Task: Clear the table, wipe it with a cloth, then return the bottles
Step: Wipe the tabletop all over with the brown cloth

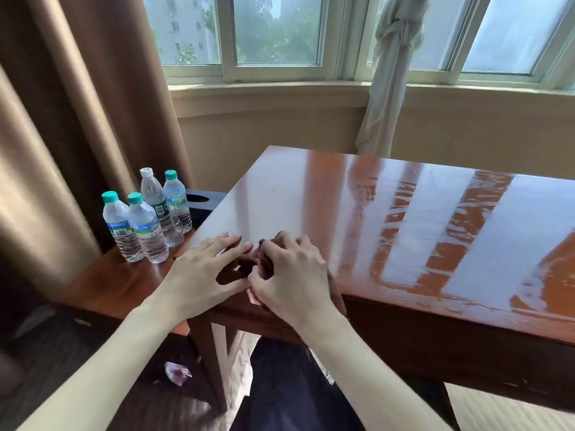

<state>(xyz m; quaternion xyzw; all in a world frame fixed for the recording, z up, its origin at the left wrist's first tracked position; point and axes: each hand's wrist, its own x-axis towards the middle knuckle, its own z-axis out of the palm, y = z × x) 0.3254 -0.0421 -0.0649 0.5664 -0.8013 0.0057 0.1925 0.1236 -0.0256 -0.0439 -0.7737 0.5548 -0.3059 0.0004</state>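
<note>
The glossy wooden table fills the right half of the head view and shows wet streaks. At its near left corner lies a dark brown cloth, bunched up. My right hand grips the cloth with curled fingers. My left hand lies beside it with fingers spread flat on the table's corner, its thumb touching the cloth. Several clear water bottles with green and white caps stand upright on a lower wooden side table to the left.
A brown curtain hangs at the left behind the bottles. A dark box with an oval opening sits behind them. A tied white curtain hangs by the window. A crumpled wrapper lies on the floor.
</note>
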